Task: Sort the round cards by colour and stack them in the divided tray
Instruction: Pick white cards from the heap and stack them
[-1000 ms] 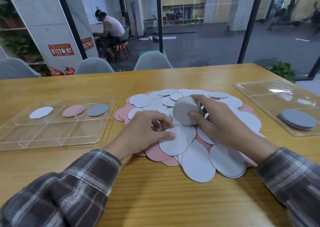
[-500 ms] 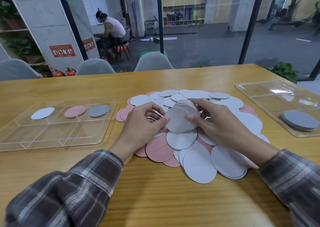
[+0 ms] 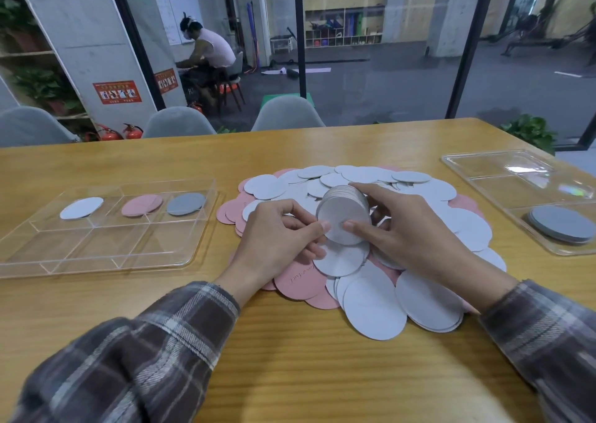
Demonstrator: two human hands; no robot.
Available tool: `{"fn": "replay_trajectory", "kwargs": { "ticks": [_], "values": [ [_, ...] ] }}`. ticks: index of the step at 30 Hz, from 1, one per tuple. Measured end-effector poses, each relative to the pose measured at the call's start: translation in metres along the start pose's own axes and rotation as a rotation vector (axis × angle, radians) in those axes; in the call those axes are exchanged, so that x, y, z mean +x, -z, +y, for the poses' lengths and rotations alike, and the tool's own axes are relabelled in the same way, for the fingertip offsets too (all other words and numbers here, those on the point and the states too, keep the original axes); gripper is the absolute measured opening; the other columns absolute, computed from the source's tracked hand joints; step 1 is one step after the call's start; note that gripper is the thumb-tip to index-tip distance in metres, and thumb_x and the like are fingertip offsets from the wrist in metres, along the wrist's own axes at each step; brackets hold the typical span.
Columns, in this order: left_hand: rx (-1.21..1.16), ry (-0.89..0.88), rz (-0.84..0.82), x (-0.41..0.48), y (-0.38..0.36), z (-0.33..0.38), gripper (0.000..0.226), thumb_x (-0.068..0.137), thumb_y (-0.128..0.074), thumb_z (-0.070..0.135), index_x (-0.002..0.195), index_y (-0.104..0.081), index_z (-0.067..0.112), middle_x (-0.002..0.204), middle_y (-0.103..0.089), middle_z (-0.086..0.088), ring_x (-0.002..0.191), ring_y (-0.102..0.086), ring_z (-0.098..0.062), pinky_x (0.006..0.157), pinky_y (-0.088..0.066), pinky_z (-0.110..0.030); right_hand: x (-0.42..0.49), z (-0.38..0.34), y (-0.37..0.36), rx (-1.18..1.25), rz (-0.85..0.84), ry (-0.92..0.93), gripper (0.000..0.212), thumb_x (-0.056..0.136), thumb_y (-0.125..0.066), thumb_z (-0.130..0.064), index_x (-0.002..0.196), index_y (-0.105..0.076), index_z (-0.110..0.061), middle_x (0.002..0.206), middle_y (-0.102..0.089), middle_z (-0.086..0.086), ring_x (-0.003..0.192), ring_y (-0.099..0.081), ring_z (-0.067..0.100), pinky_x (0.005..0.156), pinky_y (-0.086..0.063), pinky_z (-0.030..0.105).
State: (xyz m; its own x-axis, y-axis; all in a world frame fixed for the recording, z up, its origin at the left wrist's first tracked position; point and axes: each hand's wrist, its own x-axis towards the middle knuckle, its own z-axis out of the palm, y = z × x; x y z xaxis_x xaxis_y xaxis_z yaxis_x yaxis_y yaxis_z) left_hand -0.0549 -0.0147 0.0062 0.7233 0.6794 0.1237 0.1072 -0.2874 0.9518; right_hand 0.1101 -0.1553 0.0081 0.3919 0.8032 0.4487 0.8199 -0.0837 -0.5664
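Round cards (image 3: 371, 303) lie heaped right of the divided tray (image 3: 38, 245); there the right hand (image 3: 409, 238) grips a pale stack (image 3: 343, 219), the left hand (image 3: 274, 238) pinching its edge: a gathering step, probably followed by a carry into that tray.

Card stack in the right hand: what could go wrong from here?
1. The right hand holds the card stack on edge over the loose pile; a slack grip could let cards fan out and drop into it.
2. In this light the stack reads between white and grey, and the left tray keeps a white card and a grey card in separate compartments, so a mis-sort is possible.
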Motion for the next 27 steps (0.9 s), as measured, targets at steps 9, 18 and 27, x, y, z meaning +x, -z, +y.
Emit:
{"fn": "replay_trajectory", "kwargs": {
  "ticks": [9, 18, 27],
  "values": [
    [0.602, -0.306, -0.101, 0.004, 0.006, -0.010, 0.036, 0.071, -0.089, 0.055, 0.097, -0.079, 0.032, 0.087, -0.060, 0.011, 0.080, -0.055, -0.002, 0.069, -0.038, -0.018, 0.002, 0.001, 0.006, -0.049, 0.086, 0.021, 0.046, 0.090, -0.074, -0.027, 0.134, -0.061, -0.026, 0.092, -0.064, -0.021, 0.081, -0.059, 0.004, 0.067, -0.041, 0.009],
    [0.410, -0.264, -0.145, 0.004, 0.012, -0.005, 0.019, 0.076, -0.092, 0.030, 0.089, -0.078, 0.030, 0.088, -0.069, 0.010, 0.069, -0.055, -0.003, 0.071, -0.047, -0.016, 0.002, 0.004, 0.009, -0.101, 0.055, -0.003, 0.049, 0.093, -0.070, -0.033, 0.139, -0.056, -0.026, 0.097, -0.066, -0.015, 0.077, -0.061, 0.006, 0.067, -0.042, 0.019],
    [0.306, -0.397, -0.004, 0.005, 0.013, -0.001, 0.012, 0.097, -0.074, 0.020, 0.098, -0.062, 0.022, 0.084, -0.063, 0.006, 0.051, -0.061, -0.014, 0.048, -0.051, -0.025, -0.002, 0.000, 0.009, -0.017, -0.025, 0.021, 0.051, 0.093, -0.070, -0.036, 0.141, -0.057, -0.027, 0.099, -0.071, -0.009, 0.075, -0.062, 0.011, 0.069, -0.047, 0.019]
  ]
}}
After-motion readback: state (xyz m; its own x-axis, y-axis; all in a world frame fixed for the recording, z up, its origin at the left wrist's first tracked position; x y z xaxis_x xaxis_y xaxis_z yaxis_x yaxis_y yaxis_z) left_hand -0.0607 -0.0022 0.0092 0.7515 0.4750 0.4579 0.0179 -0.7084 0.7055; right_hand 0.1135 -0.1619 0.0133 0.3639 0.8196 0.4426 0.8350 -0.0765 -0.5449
